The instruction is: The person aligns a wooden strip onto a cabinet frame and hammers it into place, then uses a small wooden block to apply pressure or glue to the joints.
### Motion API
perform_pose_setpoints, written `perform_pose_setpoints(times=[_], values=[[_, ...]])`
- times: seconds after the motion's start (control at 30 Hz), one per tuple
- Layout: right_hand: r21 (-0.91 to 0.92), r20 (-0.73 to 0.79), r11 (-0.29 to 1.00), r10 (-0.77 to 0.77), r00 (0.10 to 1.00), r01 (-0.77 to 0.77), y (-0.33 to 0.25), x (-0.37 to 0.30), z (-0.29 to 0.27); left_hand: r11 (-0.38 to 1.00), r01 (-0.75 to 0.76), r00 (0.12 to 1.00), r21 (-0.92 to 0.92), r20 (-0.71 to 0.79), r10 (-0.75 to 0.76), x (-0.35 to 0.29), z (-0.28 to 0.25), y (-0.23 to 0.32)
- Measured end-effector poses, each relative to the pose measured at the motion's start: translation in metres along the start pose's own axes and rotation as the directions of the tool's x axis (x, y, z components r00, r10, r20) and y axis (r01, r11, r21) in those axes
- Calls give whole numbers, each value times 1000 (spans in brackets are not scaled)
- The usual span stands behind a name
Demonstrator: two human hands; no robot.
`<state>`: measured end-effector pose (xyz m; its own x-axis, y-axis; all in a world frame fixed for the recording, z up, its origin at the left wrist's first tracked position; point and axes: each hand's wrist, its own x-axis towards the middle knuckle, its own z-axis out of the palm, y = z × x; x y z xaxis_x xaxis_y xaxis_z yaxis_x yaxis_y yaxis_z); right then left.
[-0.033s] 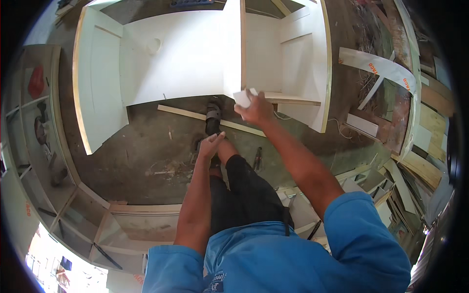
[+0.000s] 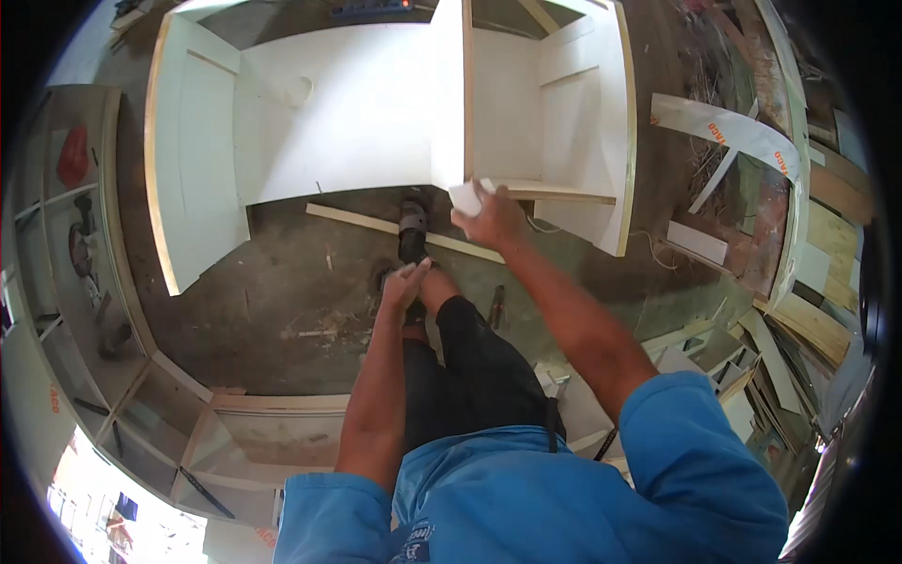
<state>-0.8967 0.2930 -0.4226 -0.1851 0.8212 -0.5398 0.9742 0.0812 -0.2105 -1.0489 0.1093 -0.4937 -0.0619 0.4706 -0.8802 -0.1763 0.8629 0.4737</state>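
Note:
A small white block [image 2: 464, 198] is gripped in my right hand [image 2: 495, 224], its fingers wrapped around one side. That hand is at the lower end of the upright divider [image 2: 467, 103] of a white cabinet [image 2: 338, 113]; whether the block touches the divider's edge I cannot tell. Over my lower leg, my left hand [image 2: 404, 286] has its fingers drawn together. Anything inside that hand is hidden. The cabinet has bare wood-coloured edges, a wide compartment on the left and a narrower one on the right with a wooden rail [image 2: 564, 195] across its near side.
A long wooden strip [image 2: 357, 219] lies on the floor across my foot. A dark-handled tool [image 2: 496, 308] rests right of my knee. Unfinished frames [image 2: 120, 235] stand at left, and stacked board offcuts [image 2: 836, 273] at right. A power strip [image 2: 371, 7] lies behind the cabinet.
My right hand and the white block have shifted slightly nearer to me. My left hand stays almost in place.

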Motion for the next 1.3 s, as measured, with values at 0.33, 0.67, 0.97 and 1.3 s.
perform_pose_setpoints(times=[0.33,0.67,0.97,1.3], values=[[54,116,990,-133,984,128,38,-34,-78,981,-146,966,130,-195,170,-7,-16,43],[-15,-224,757,-640,736,654,8,313,-249,944,-185,840,274,-455,296,117,72,252],[-125,-199,556,-825,529,821,-40,490,-278,918,171,716,357,-685,133,166,109,301],[-211,-94,458,-889,448,864,-25,508,-308,896,140,624,422,-740,250,177,121,304]])
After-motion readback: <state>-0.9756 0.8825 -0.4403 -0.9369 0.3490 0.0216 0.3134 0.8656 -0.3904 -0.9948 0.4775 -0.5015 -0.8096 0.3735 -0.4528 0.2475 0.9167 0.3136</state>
